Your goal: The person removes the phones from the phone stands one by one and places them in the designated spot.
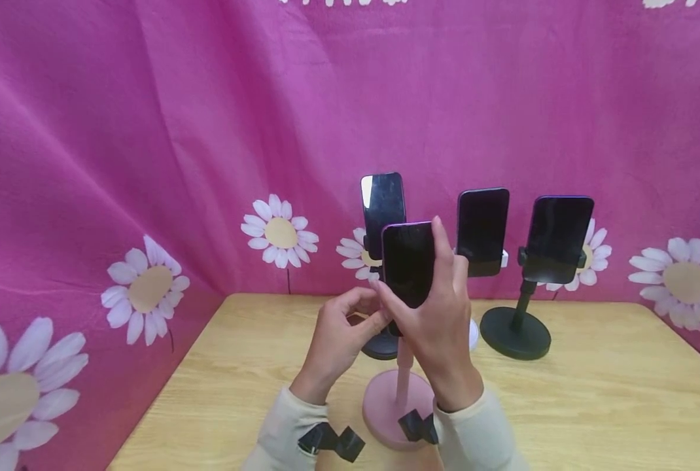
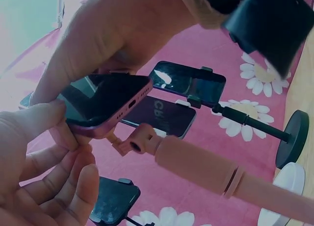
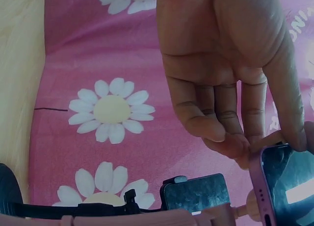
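the phone is upright near the middle of the frame, at the head of a pink stand. my right hand grips it by both long edges, thumb low on the left and forefinger up the right, probably so it stays steady and the screen faces me. my left hand is curled in at its lower left edge, thumb and fingertips pinching what looks like the stand's clamp, likely because that arm has to sit round the side.

the phone is a flat slab with rounded corners, its glass dark and glossy, its rim a purplish pink. the stand looks like matte plastic: a smooth tube on a round, flat base, which i take to be broad against tipping.

behind, a shiny phone is partly hidden by mine; right of centre are one on a white stand and another on a black stand, all tilted back a little, perhaps for easy viewing. the table across the bottom has a pale wood grain. beyond it hangs a creased magenta cloth printed with white daisies.
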A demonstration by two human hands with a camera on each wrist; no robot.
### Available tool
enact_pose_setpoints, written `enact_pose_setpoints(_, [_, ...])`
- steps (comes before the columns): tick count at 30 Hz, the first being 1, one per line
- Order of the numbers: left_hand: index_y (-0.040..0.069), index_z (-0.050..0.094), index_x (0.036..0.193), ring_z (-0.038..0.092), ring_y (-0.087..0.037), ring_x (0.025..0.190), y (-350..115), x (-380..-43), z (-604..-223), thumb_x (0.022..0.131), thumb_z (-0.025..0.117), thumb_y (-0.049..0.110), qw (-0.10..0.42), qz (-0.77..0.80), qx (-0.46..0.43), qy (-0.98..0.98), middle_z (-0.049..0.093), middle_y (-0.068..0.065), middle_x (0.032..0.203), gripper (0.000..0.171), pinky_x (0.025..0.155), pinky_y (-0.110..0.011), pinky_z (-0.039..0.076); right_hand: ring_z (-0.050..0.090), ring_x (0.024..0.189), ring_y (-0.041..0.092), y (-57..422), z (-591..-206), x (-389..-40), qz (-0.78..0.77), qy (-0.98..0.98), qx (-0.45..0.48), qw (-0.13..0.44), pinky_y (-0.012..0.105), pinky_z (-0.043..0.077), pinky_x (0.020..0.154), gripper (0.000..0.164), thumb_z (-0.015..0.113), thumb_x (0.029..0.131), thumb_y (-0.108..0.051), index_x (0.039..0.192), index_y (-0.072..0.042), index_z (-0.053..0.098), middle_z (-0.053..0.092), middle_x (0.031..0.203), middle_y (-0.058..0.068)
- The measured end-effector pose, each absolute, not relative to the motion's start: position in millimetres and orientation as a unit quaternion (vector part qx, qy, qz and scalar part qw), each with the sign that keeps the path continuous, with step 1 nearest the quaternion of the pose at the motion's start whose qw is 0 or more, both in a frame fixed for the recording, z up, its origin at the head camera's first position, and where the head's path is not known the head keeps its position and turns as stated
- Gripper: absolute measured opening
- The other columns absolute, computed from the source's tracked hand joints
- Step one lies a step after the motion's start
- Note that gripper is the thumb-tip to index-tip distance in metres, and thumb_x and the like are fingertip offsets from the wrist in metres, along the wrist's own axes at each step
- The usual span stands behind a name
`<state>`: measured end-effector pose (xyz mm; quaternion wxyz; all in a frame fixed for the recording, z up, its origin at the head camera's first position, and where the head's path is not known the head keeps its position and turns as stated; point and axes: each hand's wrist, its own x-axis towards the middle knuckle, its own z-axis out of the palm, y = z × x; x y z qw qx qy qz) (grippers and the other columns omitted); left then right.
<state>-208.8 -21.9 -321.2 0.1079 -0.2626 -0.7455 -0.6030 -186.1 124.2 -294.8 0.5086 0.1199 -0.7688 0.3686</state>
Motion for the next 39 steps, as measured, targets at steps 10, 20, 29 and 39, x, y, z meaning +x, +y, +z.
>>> enact_pose_setpoints(10, [0.019, 0.071, 0.109, 0.062, -0.012, 0.086, -24, -208, -320, 0.086, 0.074, 0.024, 0.125, -0.584, -0.284, -0.750, 0.068, 0.007, 0.089, 0.024, 0.077, -0.039, 0.052, 0.052, 0.094, 0.023, 124, -292, -182, 0.365, -0.768, 0.111, 0.514, 0.038, 0.056, 0.067, 0.099, 0.084, 0.072, -0.028, 0.153, -0.022, 0.027, 0.055, 0.114, 0.015])
enact_pose_setpoints(20, [0.017, 0.071, 0.107, 0.063, -0.009, 0.083, -25, -206, -317, 0.085, 0.075, 0.025, 0.162, -0.554, -0.288, -0.764, 0.070, 0.008, 0.089, 0.024, 0.075, -0.038, 0.054, 0.050, 0.095, 0.024, 122, -294, -186, 0.373, -0.754, 0.111, 0.530, 0.039, 0.053, 0.067, 0.097, 0.083, 0.072, -0.025, 0.152, -0.020, 0.029, 0.054, 0.110, 0.016])
enact_pose_setpoints(29, [0.015, 0.071, 0.104, 0.063, -0.009, 0.081, -33, -205, -317, 0.084, 0.076, 0.022, 0.168, -0.544, -0.282, -0.772, 0.069, 0.006, 0.087, 0.022, 0.071, -0.032, 0.055, 0.051, 0.093, 0.027, 123, -296, -185, 0.377, -0.748, 0.099, 0.538, 0.042, 0.053, 0.067, 0.096, 0.083, 0.071, -0.024, 0.151, -0.017, 0.032, 0.053, 0.106, 0.019])
enact_pose_setpoints(39, [0.014, 0.071, 0.103, 0.064, -0.011, 0.081, -34, -207, -315, 0.084, 0.076, 0.022, 0.160, -0.551, -0.278, -0.771, 0.069, 0.005, 0.088, 0.022, 0.072, -0.033, 0.056, 0.052, 0.094, 0.023, 125, -295, -186, 0.392, -0.749, 0.118, 0.521, 0.040, 0.055, 0.067, 0.099, 0.084, 0.070, -0.021, 0.153, -0.019, 0.028, 0.052, 0.108, 0.018])
